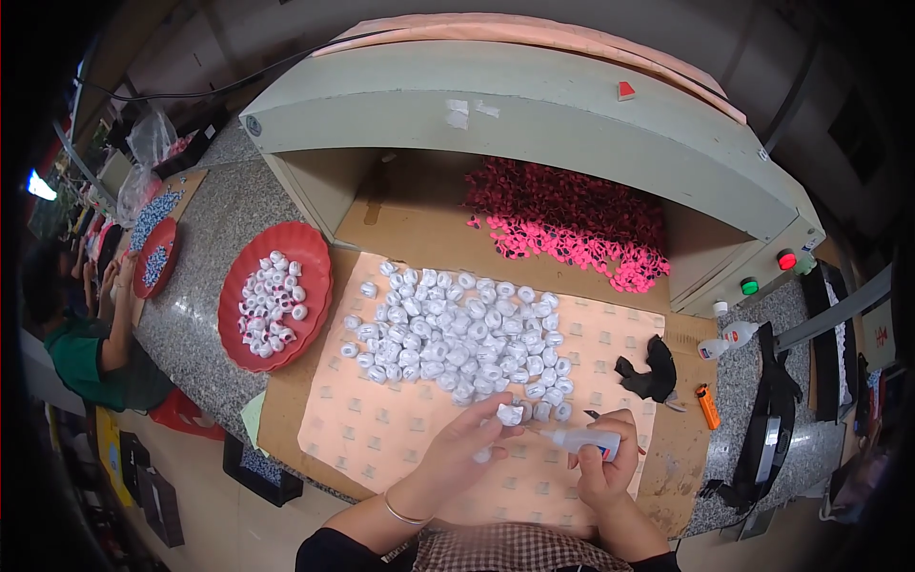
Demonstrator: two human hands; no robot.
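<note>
Fingers (484, 417) of the left hand (456, 456) are closed in a pinch on a small white cap (510, 414), which is held just above the near edge of the pale patterned sheet (381, 419) covering the cardboard on the granite bench (195, 324). A small white squeeze bottle (583, 439) is gripped in the curled right hand (602, 458); its long axis is laid nearly level, running right to left, and its thin nozzle is pointed at the cap, tip just beside it, though actual contact cannot be judged at this size. The cap thus lies to the left of the right-hand fingers and at the very tips of the left-hand ones, so the left hand is the nearer. Beyond the hands, toward the middle of the sheet, a dense cluster of similar white caps (457, 334) is spread, each short, round and seemingly ribbed plastic. At the sheet's left edge a shallow red plastic dish (315, 257) is loaded with more of them. Farther back, under the hood of a grey-green metal machine (534, 124), a heap of pink and dark red pieces (572, 224) is piled. Near the bench's right edge a crumpled black scrap (651, 374), an orange lighter (707, 406) and a second small bottle (729, 338) are seen.
</note>
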